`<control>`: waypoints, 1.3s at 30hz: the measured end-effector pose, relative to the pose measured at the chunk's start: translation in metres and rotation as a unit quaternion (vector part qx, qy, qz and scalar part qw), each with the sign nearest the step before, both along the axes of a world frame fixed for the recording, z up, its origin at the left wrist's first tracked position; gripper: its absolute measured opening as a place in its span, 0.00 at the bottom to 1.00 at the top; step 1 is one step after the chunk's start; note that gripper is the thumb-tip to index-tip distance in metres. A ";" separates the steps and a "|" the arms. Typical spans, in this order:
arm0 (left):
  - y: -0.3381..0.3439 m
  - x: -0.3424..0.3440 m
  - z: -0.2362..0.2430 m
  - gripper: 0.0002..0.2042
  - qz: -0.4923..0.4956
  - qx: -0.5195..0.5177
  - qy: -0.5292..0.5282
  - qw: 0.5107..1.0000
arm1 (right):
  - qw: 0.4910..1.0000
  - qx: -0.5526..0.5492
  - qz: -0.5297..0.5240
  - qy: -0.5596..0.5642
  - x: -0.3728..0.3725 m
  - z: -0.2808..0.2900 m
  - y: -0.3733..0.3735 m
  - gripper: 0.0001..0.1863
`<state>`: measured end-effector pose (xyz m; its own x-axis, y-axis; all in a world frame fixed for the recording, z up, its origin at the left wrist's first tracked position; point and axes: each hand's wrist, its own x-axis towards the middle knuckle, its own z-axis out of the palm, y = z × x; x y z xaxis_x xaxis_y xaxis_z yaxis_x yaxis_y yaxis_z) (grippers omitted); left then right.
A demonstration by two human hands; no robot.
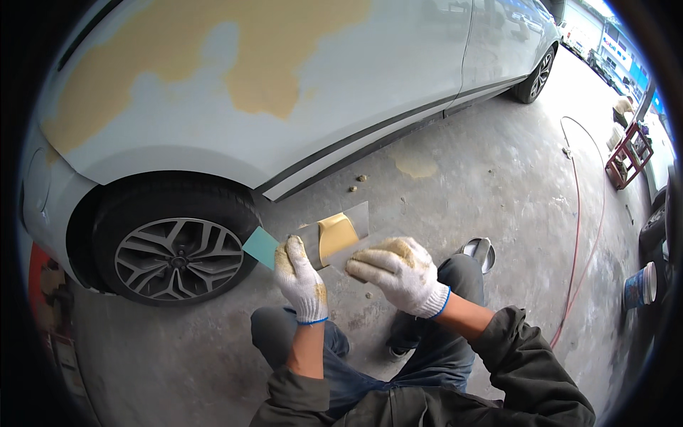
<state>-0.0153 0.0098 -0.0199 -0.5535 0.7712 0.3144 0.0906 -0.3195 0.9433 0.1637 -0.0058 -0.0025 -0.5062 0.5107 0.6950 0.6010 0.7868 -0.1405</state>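
Tan paste [337,238] sits on a gray plate [361,219] at the center of the frame. The left hand [297,274] has its grip closed on the plate, a green card [260,247] jutting out beside it. Right of the paste, the right hand's [398,269] grip pinches a blurred gray scraper [350,254]. A tan-patched white car [384,71] fills the upper left.

We see a worn grey concrete floor [512,188], daylight glaring at far right, and a blue-and-white building [623,55] beyond.
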 end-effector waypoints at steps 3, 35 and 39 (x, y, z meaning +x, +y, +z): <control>-0.003 0.000 -0.003 0.12 -0.027 0.019 0.003 0.999 | 0.998 0.029 -0.029 0.039 -0.003 0.021 0.014 0.23; 0.002 -0.001 -0.002 0.11 -0.001 -0.021 0.021 1.000 | 0.999 -0.022 0.031 0.012 -0.003 -0.010 -0.011 0.21; -0.003 0.003 -0.003 0.11 -0.033 0.004 0.048 0.998 | 0.998 0.036 -0.035 0.048 0.002 0.015 0.008 0.23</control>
<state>-0.0119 0.0065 -0.0233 -0.4682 0.8025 0.3697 0.1587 -0.3352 0.9287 0.1659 0.0022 0.0121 -0.3992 0.4895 0.7752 0.6417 0.7531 -0.1450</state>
